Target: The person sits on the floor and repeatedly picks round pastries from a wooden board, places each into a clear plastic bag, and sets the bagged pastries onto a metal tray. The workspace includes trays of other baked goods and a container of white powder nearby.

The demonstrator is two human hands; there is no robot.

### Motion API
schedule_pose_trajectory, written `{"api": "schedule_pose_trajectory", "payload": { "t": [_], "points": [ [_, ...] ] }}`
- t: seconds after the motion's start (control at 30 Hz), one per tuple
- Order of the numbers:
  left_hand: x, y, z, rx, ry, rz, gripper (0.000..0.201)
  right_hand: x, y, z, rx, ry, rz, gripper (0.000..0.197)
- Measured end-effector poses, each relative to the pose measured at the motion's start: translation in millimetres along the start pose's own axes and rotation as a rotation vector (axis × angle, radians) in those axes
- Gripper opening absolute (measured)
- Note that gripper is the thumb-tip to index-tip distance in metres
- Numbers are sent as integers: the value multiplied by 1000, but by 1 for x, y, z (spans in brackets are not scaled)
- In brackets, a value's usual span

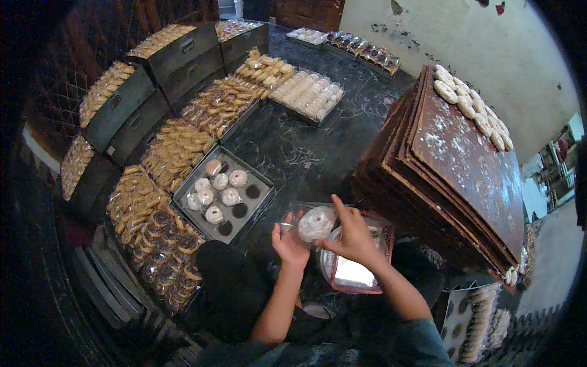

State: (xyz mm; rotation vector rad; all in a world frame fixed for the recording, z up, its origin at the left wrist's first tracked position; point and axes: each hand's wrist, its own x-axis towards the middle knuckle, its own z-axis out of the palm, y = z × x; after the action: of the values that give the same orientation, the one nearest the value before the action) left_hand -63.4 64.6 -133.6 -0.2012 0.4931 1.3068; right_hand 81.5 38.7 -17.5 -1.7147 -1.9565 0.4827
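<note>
A pale, sugar-dusted doughnut is held up between my two hands, with clear plastic film around or against it. My right hand grips its right side, forefinger over the top edge and thumb beneath. My left hand is cupped at its left side, holding a clear plastic bag between thumb and fingers. How far the bag covers the doughnut is hard to tell. Under my right hand stands a reddish basket with clear plastic bags in it. Left of my hands, a metal tray carries several white-dusted doughnuts and dark round marks.
Wrapped pastries fill trays curving along the left, before stacked dark metal boxes. A tray of white pastries lies farther back. To the right rises a tall stack of brown boards topped with pale doughnuts.
</note>
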Motion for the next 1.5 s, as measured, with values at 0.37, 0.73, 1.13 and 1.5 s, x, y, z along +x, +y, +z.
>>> {"api": "schedule_pose_trajectory", "payload": {
  "t": [0.37,0.73,1.13,1.5],
  "points": [
    [6,9,2,-186,-173,-58,50,-9,32,58,807,114,389,45],
    [-30,-21,39,93,-226,-243,63,-8,-8,2,-143,-88,-604,28],
    [-36,-12,62,179,-292,-52,60,-143,-2,13,121,-79,-132,42],
    [-51,-12,50,190,-457,-71,55,-93,-44,13,199,31,-199,20]
  ]
}}
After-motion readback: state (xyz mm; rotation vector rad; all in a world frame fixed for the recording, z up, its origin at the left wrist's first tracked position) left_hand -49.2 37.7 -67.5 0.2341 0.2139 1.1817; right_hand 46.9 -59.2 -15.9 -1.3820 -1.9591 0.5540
